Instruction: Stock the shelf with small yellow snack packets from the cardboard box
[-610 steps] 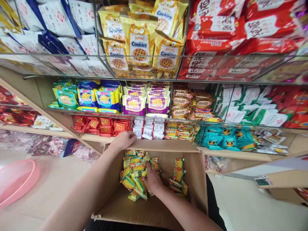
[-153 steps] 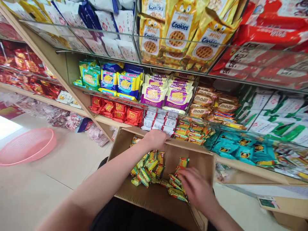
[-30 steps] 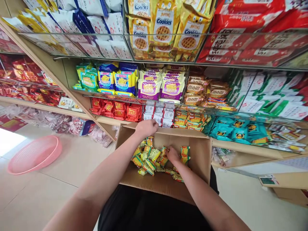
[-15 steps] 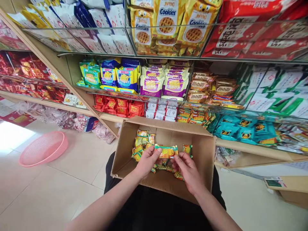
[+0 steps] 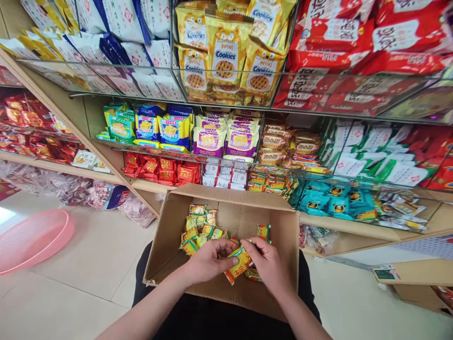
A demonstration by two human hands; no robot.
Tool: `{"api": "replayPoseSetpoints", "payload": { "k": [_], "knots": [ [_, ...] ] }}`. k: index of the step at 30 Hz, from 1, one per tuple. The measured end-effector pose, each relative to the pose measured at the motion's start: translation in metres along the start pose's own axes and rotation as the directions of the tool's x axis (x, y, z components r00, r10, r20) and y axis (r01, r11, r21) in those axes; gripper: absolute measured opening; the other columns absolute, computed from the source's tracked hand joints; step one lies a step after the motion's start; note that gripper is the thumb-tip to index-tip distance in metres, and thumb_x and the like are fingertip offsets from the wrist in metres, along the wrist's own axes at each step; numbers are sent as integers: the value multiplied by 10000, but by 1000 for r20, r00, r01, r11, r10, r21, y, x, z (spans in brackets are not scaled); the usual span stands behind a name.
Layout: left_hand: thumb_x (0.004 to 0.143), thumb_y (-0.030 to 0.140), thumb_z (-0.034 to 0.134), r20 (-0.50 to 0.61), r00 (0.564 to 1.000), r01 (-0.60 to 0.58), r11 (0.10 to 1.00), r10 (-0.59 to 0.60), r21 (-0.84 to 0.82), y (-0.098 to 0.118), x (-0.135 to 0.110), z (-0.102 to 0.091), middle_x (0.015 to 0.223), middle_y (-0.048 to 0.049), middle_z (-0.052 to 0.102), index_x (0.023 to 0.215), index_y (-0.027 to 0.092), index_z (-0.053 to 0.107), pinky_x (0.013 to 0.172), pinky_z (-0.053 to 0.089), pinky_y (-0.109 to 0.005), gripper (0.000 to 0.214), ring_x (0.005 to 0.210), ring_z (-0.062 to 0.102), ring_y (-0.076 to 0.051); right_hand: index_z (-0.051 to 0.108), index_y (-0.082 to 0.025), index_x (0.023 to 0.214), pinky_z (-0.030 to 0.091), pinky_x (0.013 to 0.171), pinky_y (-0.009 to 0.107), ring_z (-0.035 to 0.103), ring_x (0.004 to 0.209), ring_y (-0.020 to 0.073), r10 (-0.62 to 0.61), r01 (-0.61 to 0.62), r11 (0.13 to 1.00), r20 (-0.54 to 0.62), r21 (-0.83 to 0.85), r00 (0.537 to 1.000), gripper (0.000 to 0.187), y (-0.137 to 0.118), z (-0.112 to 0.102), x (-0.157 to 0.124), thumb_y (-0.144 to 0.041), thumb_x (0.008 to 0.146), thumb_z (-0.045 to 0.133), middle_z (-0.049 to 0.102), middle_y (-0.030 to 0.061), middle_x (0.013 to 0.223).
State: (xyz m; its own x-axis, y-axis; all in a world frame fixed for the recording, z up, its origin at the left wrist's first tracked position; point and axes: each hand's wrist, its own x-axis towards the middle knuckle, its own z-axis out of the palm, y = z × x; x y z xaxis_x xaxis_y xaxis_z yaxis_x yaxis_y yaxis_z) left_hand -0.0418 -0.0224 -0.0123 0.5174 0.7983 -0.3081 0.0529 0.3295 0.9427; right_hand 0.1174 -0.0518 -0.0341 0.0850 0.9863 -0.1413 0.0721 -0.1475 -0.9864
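An open cardboard box [image 5: 226, 199] rests on my lap, with several small yellow and green snack packets [image 5: 198, 225] heaped at its back left. My left hand [image 5: 207, 261] and my right hand [image 5: 268, 263] meet over the middle of the box. Both are closed on a small stack of the same orange and yellow packets [image 5: 239, 265], which tilts down to the left between them. One more packet [image 5: 263, 232] leans against the box's back wall, just above my right hand.
Shelves behind glass fronts hold snacks: yellow Cookies bags [image 5: 226, 56], red packs [image 5: 336, 61], purple biscuit bags [image 5: 226, 141], teal packets [image 5: 332, 200], orange-green packets [image 5: 271, 182]. A pink basket [image 5: 30, 238] lies on the tiled floor at the left.
My left hand has left the box's far rim and joined the right hand on a stack of packets, now lowered and tilted. The camera view has shifted slightly.
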Motion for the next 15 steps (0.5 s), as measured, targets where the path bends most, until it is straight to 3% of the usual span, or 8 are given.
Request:
{"api": "replayPoseSetpoints", "payload": {
  "k": [4,6,9,13,15],
  "knots": [
    [650,376,660,-188,981,-65,987,37,-145,9,7,13,726,19,552,856,175,484,551,406,-190,338,642,506,-80,471,-207,1114,503,709,298,569,919,196,-13,15,974,-8,224,1000,450,-13,0,-10,-396,724,594,566,78,1089],
    [632,375,676,-248,969,-60,972,1,-229,14,10,18,749,27,556,925,204,427,514,405,-185,421,617,511,-79,440,-220,1137,520,676,313,587,870,191,-4,-13,960,61,278,998,460,-13,-2,-15,-386,735,588,546,83,1120],
    [601,352,706,-189,982,-24,973,-20,-229,24,15,24,708,41,561,1005,215,417,474,377,-168,515,548,488,-62,481,-207,1109,528,645,320,599,753,175,23,-41,974,83,222,996,406,-9,-10,-19,-386,754,566,593,67,989],
    [622,411,671,-131,991,-53,990,35,-131,38,25,37,666,19,579,811,164,517,468,379,-178,347,510,477,-61,467,-201,1125,529,662,323,603,737,181,-37,45,980,-43,192,998,464,-13,-24,-18,-356,714,616,611,52,868],
    [643,435,643,-92,991,-101,992,94,-76,46,33,44,718,0,600,801,169,515,503,420,-204,335,552,521,-87,420,-213,1149,531,621,315,611,698,179,-55,83,972,-127,221,990,513,-20,-33,-12,-344,700,631,612,50,851]
  ]
}}
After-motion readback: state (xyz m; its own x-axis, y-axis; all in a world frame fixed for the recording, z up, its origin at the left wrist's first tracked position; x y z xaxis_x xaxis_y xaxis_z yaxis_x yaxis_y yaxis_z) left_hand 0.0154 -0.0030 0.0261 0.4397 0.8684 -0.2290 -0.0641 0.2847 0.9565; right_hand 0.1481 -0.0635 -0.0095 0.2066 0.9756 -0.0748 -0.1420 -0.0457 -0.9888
